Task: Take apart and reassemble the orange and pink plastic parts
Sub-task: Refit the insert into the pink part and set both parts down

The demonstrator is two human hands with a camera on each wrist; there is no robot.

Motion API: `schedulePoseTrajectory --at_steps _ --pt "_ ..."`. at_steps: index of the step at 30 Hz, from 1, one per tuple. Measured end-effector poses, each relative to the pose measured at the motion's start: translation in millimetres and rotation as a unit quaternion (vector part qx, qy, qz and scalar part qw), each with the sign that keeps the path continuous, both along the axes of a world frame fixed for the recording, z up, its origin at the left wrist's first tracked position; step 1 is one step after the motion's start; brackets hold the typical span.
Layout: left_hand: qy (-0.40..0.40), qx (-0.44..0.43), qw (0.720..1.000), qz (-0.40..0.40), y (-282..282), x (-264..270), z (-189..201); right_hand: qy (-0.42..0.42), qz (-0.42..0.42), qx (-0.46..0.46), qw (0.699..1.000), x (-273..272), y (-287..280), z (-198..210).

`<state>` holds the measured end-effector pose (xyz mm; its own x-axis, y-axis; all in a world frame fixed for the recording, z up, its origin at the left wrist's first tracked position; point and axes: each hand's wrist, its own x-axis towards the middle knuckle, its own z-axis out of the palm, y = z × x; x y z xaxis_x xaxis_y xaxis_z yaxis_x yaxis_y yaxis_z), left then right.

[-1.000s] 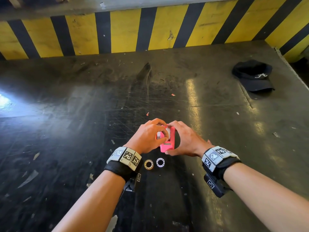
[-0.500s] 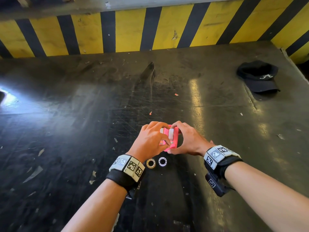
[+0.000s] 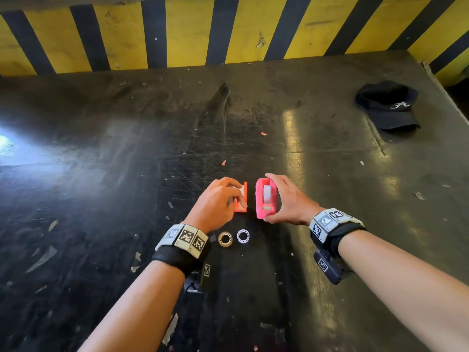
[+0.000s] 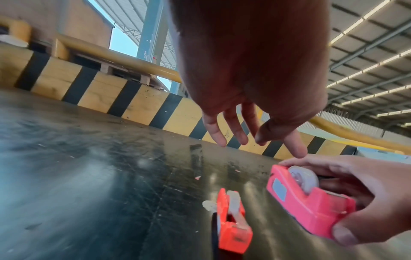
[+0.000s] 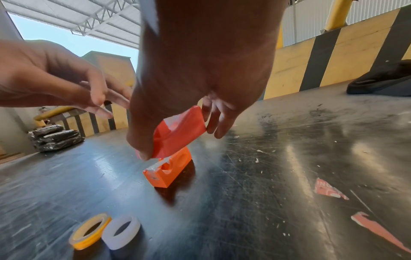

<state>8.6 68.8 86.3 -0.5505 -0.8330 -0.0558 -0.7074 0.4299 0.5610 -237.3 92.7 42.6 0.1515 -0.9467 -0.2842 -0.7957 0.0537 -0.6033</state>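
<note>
The orange part (image 3: 241, 199), a small tape dispenser, stands on the black table, also seen in the wrist views (image 4: 233, 223) (image 5: 169, 170). My left hand (image 3: 227, 195) hovers just above it with straight, spread fingers (image 4: 240, 133) that hold nothing. My right hand (image 3: 283, 199) grips the pink dispenser (image 3: 265, 199) from the side, thumb at its near end, fingers over its far end. The pink part (image 4: 307, 198) hangs slightly above the table, to the right of the orange one, a small gap between them. A white roll sits inside it.
A yellow tape roll (image 3: 225, 238) and a white roll (image 3: 243, 235) lie side by side just in front of my left hand. A black cap (image 3: 388, 105) lies at the far right. A yellow-and-black striped wall (image 3: 228, 34) borders the table's far side. Paper scraps dot the surface.
The two parts were held together between both hands. Now they are apart: the orange one stands on the table, released by my left hand, and my right hand has carried the pink one right.
</note>
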Motion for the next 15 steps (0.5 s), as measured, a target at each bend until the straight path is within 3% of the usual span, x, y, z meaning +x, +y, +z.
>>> schedulePoseTrajectory --at_steps 7,15 --pt "-0.093 0.129 0.987 0.034 3 29 -39 0.057 -0.012 0.018 0.998 5 -21 -33" --pt "-0.125 0.215 0.968 0.030 18 41 -74 0.084 -0.045 0.049 0.994 10 -33 -64"
